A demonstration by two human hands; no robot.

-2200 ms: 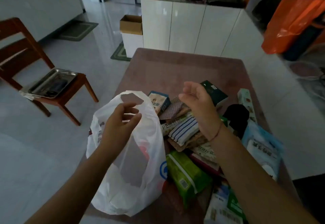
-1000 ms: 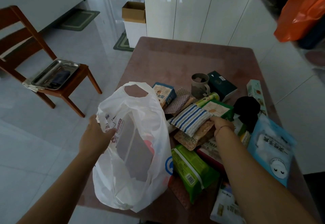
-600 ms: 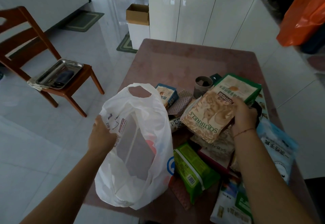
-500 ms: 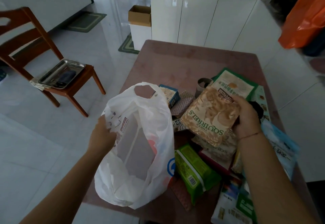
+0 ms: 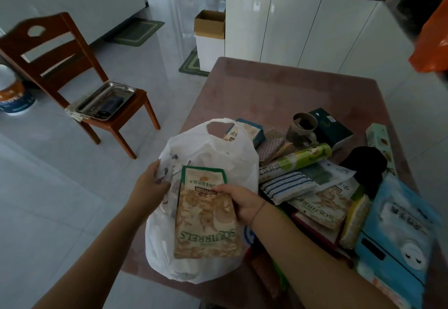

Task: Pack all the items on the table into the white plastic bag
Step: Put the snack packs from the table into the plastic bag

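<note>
The white plastic bag (image 5: 225, 153) stands open at the near left edge of the table (image 5: 278, 92). My left hand (image 5: 149, 191) grips the bag's left rim. My right hand (image 5: 242, 202) holds two snack packets together over the bag's mouth: a tan "Squirrels" packet (image 5: 206, 226) in front and a green-edged packet (image 5: 203, 177) behind it. To the right lie a striped cloth (image 5: 288, 186), a green roll (image 5: 295, 160), a second Squirrels packet (image 5: 320, 205), a grey mug (image 5: 301, 126), a dark box (image 5: 332, 130) and a blue pack (image 5: 397, 233).
A wooden chair (image 5: 63, 66) with a metal tray (image 5: 105, 100) stands on the floor to the left. White cabinets (image 5: 303, 24) and a cardboard box (image 5: 209, 23) are behind the table. An orange bag (image 5: 434, 44) hangs at the far right.
My right hand took the two packets off the pile and carried them left, from above the pile to over the bag's mouth. My left hand kept hold of the bag's rim.
</note>
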